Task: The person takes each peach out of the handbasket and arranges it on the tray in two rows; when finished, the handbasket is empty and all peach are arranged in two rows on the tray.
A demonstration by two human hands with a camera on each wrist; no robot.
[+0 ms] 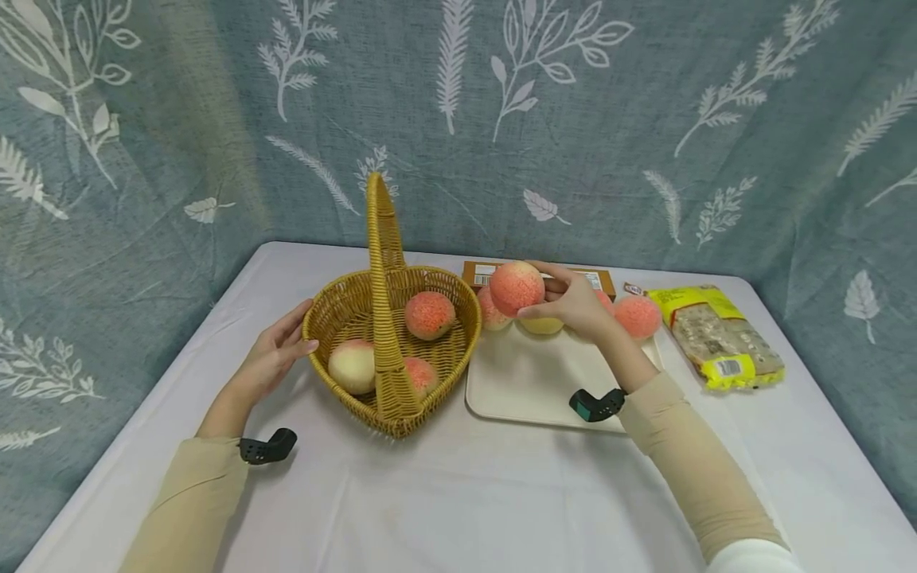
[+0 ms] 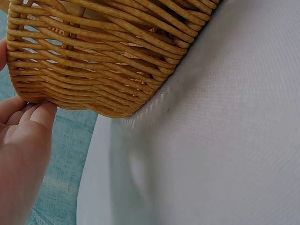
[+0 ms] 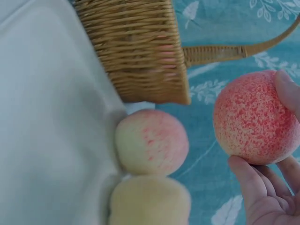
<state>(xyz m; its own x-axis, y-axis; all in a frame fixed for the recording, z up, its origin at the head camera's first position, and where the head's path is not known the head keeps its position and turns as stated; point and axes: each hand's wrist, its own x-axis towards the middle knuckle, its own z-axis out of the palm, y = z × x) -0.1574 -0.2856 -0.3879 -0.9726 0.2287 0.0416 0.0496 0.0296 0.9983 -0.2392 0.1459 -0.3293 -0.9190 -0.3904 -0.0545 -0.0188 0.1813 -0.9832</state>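
Note:
A red-and-cream peach (image 1: pixel 517 288) is held up by my right hand (image 1: pixel 573 302) above the tray's back left part, thumb and fingers round it. In the right wrist view that peach (image 3: pixel 255 117) is clear of the other fruit. My left hand (image 1: pixel 268 358) grips the left side of a heart-shaped wicker basket (image 1: pixel 469 318), and in the left wrist view its fingers bend against the weave (image 2: pixel 93 61). Inside the basket lie a red peach (image 1: pixel 430 315), a pale peach (image 1: pixel 353 366) and a pink one (image 1: pixel 420 376) partly behind the handle. More peaches (image 1: pixel 637 317) line the tray's (image 1: pixel 544 382) back edge.
The basket's tall arched handle (image 1: pixel 383 294) rises over its middle. Behind the tray lies a brown box (image 1: pixel 602 280), partly covered by the fruit and hand. To the right is a yellow food packet (image 1: pixel 723 334). A patterned blue-green cloth (image 1: pixel 430 159) hangs behind the white table.

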